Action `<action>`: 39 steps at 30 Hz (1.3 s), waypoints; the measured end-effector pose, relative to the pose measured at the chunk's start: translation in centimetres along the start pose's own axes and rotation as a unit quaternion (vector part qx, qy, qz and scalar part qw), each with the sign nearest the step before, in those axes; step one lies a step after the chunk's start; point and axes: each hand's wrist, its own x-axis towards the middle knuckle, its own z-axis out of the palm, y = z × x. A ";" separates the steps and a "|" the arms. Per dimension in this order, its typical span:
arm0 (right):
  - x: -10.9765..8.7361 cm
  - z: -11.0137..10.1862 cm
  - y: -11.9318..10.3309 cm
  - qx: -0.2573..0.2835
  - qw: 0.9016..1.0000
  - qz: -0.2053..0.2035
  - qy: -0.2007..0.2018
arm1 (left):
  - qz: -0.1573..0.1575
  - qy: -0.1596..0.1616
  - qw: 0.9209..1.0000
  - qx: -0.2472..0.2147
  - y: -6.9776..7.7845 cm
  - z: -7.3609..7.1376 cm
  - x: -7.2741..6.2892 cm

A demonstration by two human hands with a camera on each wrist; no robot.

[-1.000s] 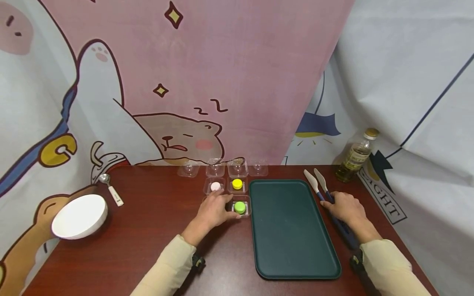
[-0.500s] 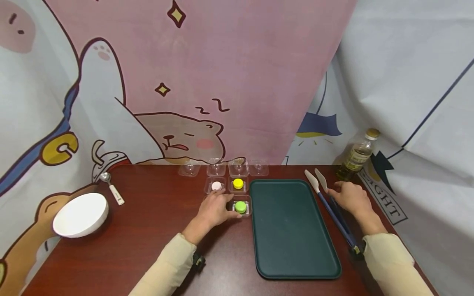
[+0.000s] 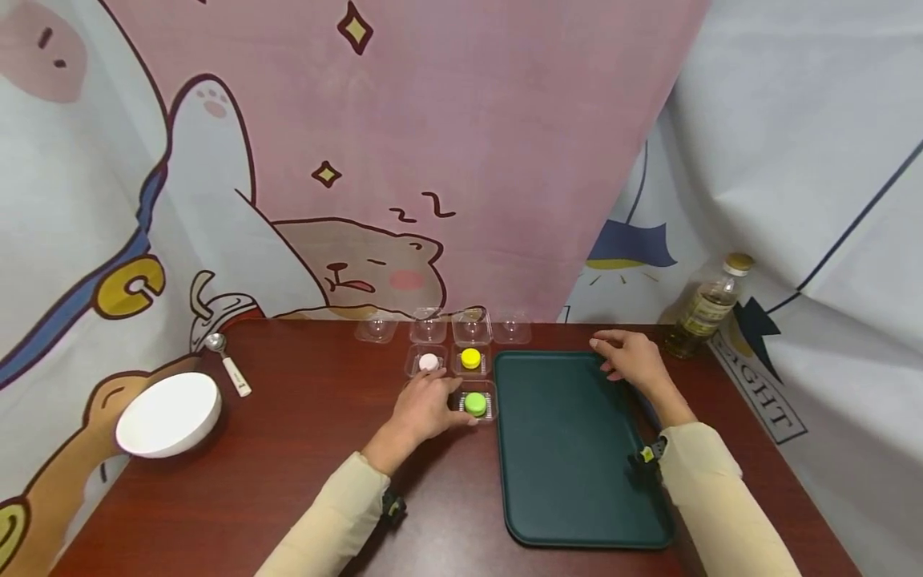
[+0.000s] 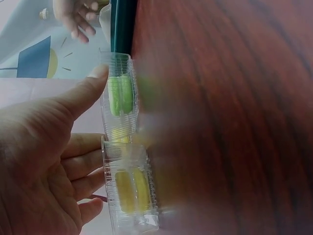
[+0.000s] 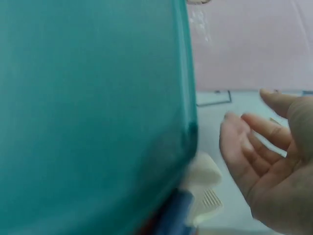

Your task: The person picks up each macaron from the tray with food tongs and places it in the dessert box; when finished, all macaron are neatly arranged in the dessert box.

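Observation:
My left hand [image 3: 424, 405] rests at a group of small clear plastic boxes holding macarons. In the left wrist view its thumb touches the box with the green macaron [image 4: 121, 95], while its other fingers lie loosely behind a box with a yellow macaron [image 4: 132, 191]. A pink macaron [image 3: 429, 362] and another yellow macaron [image 3: 470, 358] sit in boxes farther back. My right hand [image 3: 633, 358] hovers over the far right corner of the dark green tray [image 3: 577, 449], fingers loosely bent, holding nothing. Below it, tongs [image 5: 203, 174] with cream tips and blue arms are mostly hidden in the head view.
Opened clear lids [image 3: 472, 327] stand along the back. An oil bottle [image 3: 705, 312] stands at the back right corner. On the left are a white bowl [image 3: 169, 413] and a measuring spoon [image 3: 234, 373]. Printed curtains border the table [image 3: 303, 417].
My right hand lets go of the tongs, rises and moves left over the tray's far corner. My left hand stays at the macaron boxes. The head view shifts slightly.

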 end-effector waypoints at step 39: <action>7.9 8.7 -5.1 0.109 0.988 0.111 -0.011 | 0.029 0.017 0.999 0.014 -0.2 -0.1 0.2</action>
